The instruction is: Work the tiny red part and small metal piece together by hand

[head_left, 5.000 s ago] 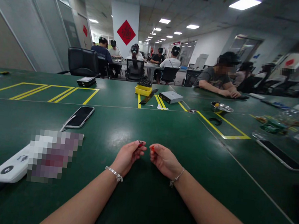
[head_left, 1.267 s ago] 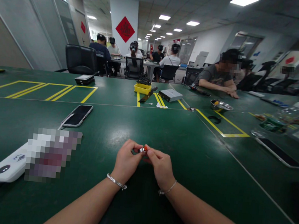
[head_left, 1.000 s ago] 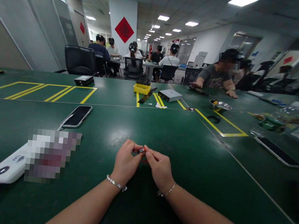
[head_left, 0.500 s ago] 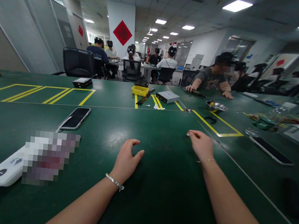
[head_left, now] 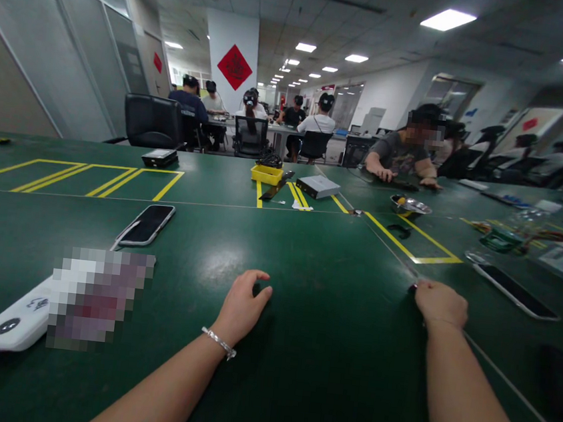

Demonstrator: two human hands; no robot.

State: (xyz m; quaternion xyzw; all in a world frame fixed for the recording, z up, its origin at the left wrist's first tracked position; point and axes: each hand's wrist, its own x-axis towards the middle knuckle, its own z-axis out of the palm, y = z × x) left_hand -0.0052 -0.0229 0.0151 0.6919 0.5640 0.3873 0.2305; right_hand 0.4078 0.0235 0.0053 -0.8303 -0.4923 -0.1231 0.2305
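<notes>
My left hand (head_left: 244, 306) rests on the green mat (head_left: 297, 347) with its fingers loosely curved and apart, and nothing shows in it. My right hand (head_left: 440, 305) lies further right, its fingers curled down out of sight at the mat's surface. It is nearest a black-screened smartphone (head_left: 512, 292), a short way from it. The small red-and-metal object seen earlier does not show in this view.
Another smartphone (head_left: 146, 225) and a white device (head_left: 11, 320) lie left of my hands, the device partly pixelated. Further off are a yellow tray (head_left: 266, 174), a white box (head_left: 317, 186) and a metal dish (head_left: 410, 205). A co-worker's hands (head_left: 405, 180) rest across the table.
My hands, pinching a small red-and-metal object together earlier, have parted. My right hand has moved out to the right, and the object no longer shows.
</notes>
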